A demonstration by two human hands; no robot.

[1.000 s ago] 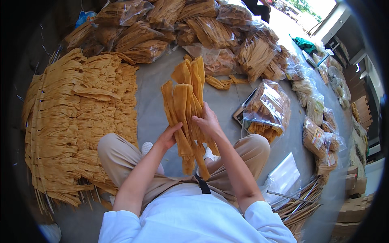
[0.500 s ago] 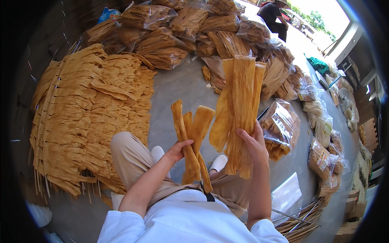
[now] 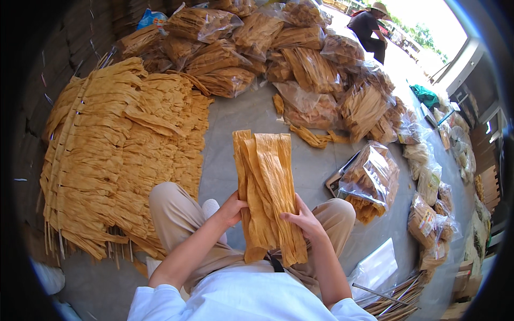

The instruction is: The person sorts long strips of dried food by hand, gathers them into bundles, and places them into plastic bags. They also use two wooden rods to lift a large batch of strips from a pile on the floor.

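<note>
Between the bent knees (image 3: 170, 202) in the head view, a bundle of flat yellow-brown strips (image 3: 272, 192) is grasped along both edges by the left hand (image 3: 233, 207) and right hand (image 3: 309, 219), probably pretty light, stiffish and crack-prone, so best held loosely mid-length.

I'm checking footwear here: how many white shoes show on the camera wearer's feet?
1: a white shoe, just right of the left knee, partly behind the left forearm. A second may be hidden behind the held yellow strips.
</note>
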